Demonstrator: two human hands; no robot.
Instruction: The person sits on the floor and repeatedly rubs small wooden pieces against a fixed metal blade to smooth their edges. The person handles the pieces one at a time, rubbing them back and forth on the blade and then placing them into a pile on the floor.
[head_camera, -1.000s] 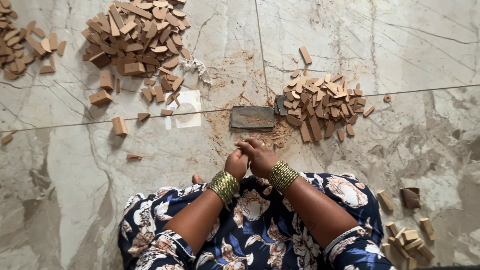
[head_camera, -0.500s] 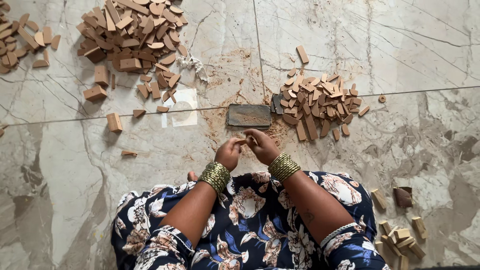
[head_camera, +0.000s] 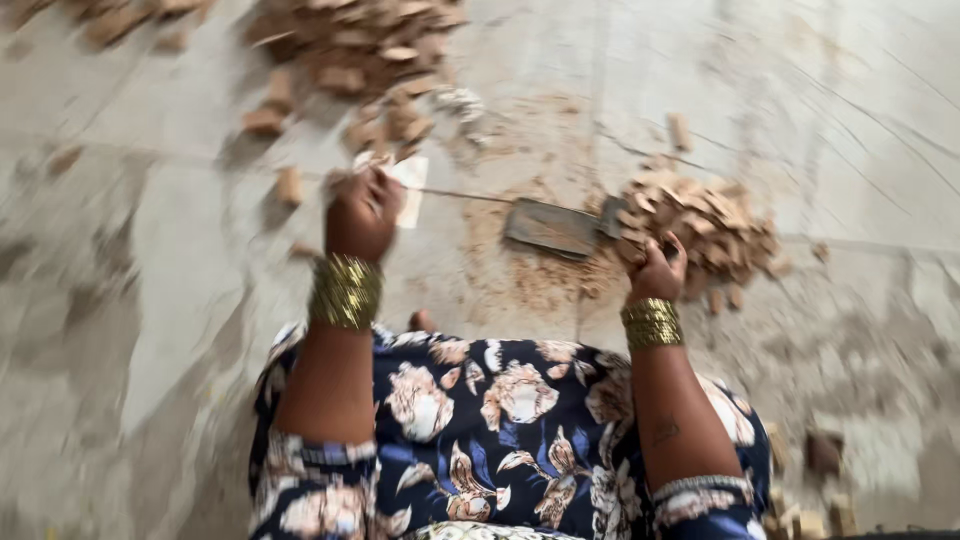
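Where both hands met at the middle a moment ago, just in front of the lap, they are now spread wide apart. The left hand (head_camera: 360, 212) has swung out and up to the left, fingers curled closed, near a white scrap (head_camera: 410, 188) on the floor and below the big heap of wooden blocks (head_camera: 365, 40) at the top. Motion blur is heavy, so whether that fist grips a small piece cannot be told for sure. The right hand (head_camera: 657, 270) has gone the other way and now rests at the near edge of the smaller pile of wooden pieces (head_camera: 700, 220), its fingers bent down onto the pieces; it seems to be closing on some, but the grip is not clear. Gold bangles sit on the left wrist (head_camera: 345, 292) and on the right wrist (head_camera: 651, 323).

Between the two hands lies the dark flat rectangular block (head_camera: 552, 228), with brown sawdust (head_camera: 520, 275) spread around and below it on the marble floor (head_camera: 150, 300). A few stray blocks (head_camera: 288, 185) lie left of the left hand. The view itself has shifted and tilted since before, with the flowered dark-blue dress (head_camera: 500, 410) filling the bottom.
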